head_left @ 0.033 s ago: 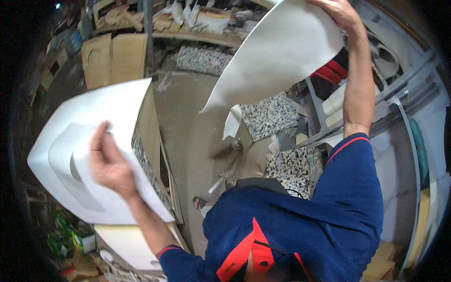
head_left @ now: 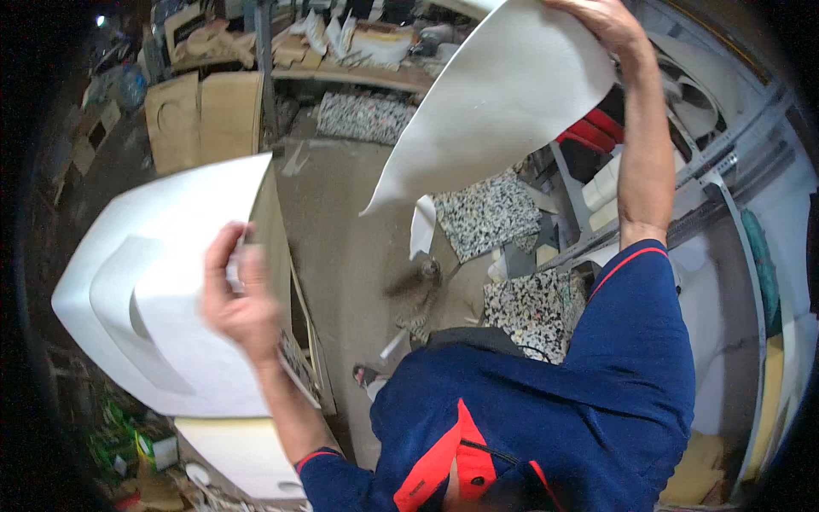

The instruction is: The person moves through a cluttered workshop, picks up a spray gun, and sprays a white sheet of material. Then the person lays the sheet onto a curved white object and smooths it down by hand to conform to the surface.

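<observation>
The left hand (head_left: 243,299) grips the right edge of a white moulded panel (head_left: 162,299) at nine o'clock. The right hand (head_left: 601,21), raised at one o'clock, clasps the top of a curling white sheet (head_left: 503,102). Between them lies bare concrete floor (head_left: 350,222); speckled slabs (head_left: 490,213) sit just right of it, cardboard pieces (head_left: 205,115) at eleven.

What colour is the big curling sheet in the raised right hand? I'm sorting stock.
White, plain, no pattern: the sheet held by the right hand, in the head view.
</observation>
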{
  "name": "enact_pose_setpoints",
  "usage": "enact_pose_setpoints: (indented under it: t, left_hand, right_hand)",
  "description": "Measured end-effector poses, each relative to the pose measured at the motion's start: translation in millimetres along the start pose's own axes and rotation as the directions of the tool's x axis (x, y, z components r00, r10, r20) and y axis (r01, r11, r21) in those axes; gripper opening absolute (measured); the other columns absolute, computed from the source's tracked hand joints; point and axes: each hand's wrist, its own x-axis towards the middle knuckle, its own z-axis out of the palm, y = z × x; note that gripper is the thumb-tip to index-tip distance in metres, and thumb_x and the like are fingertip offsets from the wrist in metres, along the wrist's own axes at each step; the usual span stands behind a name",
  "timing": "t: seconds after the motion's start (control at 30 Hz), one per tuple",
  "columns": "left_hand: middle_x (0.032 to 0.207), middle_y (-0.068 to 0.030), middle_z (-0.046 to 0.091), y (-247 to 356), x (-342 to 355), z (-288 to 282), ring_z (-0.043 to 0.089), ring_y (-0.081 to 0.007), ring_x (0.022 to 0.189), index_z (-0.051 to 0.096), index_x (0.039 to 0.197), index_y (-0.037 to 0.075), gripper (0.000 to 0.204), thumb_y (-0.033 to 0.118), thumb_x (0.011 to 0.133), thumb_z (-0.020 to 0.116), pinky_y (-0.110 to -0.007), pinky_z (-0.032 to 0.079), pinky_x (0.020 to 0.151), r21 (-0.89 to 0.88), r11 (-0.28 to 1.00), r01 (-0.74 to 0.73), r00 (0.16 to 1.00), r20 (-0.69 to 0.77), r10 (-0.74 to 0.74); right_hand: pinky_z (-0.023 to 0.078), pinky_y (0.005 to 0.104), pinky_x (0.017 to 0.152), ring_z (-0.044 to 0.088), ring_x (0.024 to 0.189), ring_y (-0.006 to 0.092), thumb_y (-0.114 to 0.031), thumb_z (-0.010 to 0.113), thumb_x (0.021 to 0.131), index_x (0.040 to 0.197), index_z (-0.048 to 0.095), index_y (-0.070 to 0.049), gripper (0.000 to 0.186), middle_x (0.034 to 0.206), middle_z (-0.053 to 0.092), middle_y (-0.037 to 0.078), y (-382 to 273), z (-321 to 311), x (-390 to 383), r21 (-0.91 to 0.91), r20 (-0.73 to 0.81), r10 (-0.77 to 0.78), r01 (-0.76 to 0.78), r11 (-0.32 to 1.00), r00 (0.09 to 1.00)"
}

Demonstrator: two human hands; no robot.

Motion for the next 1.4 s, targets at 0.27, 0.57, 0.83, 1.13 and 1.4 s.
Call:
enact_pose_setpoints:
  t: [0.27,0.57,0.83,1.13,1.4]
  left_hand:
    - [0.14,-0.0218,0.05,57.1,41.6,162.2,0.049,-0.0325,0.131,0.046,0.14,0.0,0.084,0.021,0.07,0.087,-0.041,0.037,0.111,-0.181,0.967,-0.18,0.934,0.277,0.225]
    - [0.094,-0.0067,0.071,54.0,66.4,270.4,0.064,-0.0093,0.076,0.066,0.109,-0.001,0.021,0.014,0.095,0.065,-0.026,0.054,0.068,-0.552,0.578,0.6,0.724,0.683,-0.099]
    - [0.108,-0.0095,0.069,1.8,65.9,299.0,0.066,-0.0157,0.095,0.062,0.117,0.001,0.027,0.018,0.095,0.065,-0.032,0.055,0.085,-0.631,0.525,0.571,0.809,0.543,-0.226]
    - [0.112,-0.0115,0.068,-62.0,55.4,293.4,0.065,-0.0213,0.106,0.061,0.115,-0.001,0.023,0.012,0.095,0.061,-0.04,0.052,0.099,-0.728,0.315,0.609,0.776,0.466,-0.425]
    - [0.115,-0.0137,0.067,-84.9,31.3,300.8,0.063,-0.0255,0.112,0.061,0.113,-0.003,0.022,0.009,0.094,0.062,-0.047,0.048,0.104,-0.791,0.15,0.593,0.727,0.446,-0.522]
  right_hand:
    - [0.052,0.0252,0.073,0.062,0.081,0.0081,-0.029,0.071,0.09,0.111,0.071,0.0,0.035,0.091,0.069,0.002,-2.6,6.7,1.0,0.215,0.272,-0.088,0.029,0.976,0.958]
    - [0.055,0.0273,0.071,0.064,0.085,0.0098,-0.043,0.062,0.095,0.123,0.063,-0.001,0.05,0.098,0.07,0.006,103.3,26.5,10.2,0.489,-0.005,-0.182,0.161,0.857,0.983]
    - [0.048,0.0405,0.096,0.06,0.109,0.0194,-0.049,0.063,0.089,0.132,0.054,-0.002,0.065,0.124,0.062,0.011,231.1,221.0,-92.9,0.919,0.276,-0.06,-0.245,0.307,0.959]
    - [0.055,0.0282,0.074,0.066,0.08,0.011,-0.013,0.07,0.089,0.105,0.07,-0.001,0.02,0.095,0.072,0.006,250.3,250.3,-109.7,0.938,0.285,0.051,-0.289,0.19,0.957]
    - [0.054,0.0277,0.074,0.065,0.081,0.0098,-0.014,0.067,0.092,0.105,0.07,0.0,0.019,0.094,0.072,0.005,275.9,250.7,-111.9,0.923,0.337,0.03,-0.336,0.188,0.941]
